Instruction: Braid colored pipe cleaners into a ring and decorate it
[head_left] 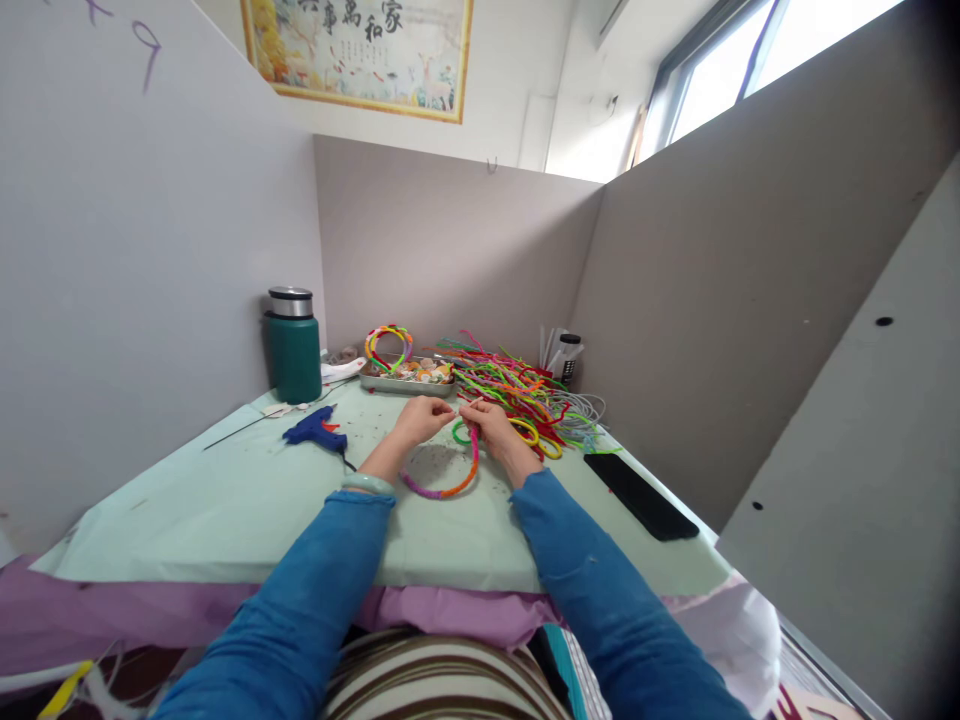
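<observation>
A headband (442,494) wrapped in fuzzy pipe cleaner, purple, orange and magenta in turn, curves above the table between my hands. My right hand (489,426) pinches it near its magenta end, where a short pale tip shows by the fingers. Close beside it, my left hand (426,418) has thumb and fingers pressed together; what lies in them is too small to make out. Just behind the right hand are looped green and yellow pipe cleaners (529,432). To the left of my left hand lies a blue glue gun (319,430).
A metal tray (405,387) of small pieces stands at the back, with a multicoloured headband (390,348) on it. Beside it lies a heap of pipe cleaners (510,385). A green bottle (295,345) stands left; a black strip (641,497) lies right. Grey partitions (457,240) enclose the table.
</observation>
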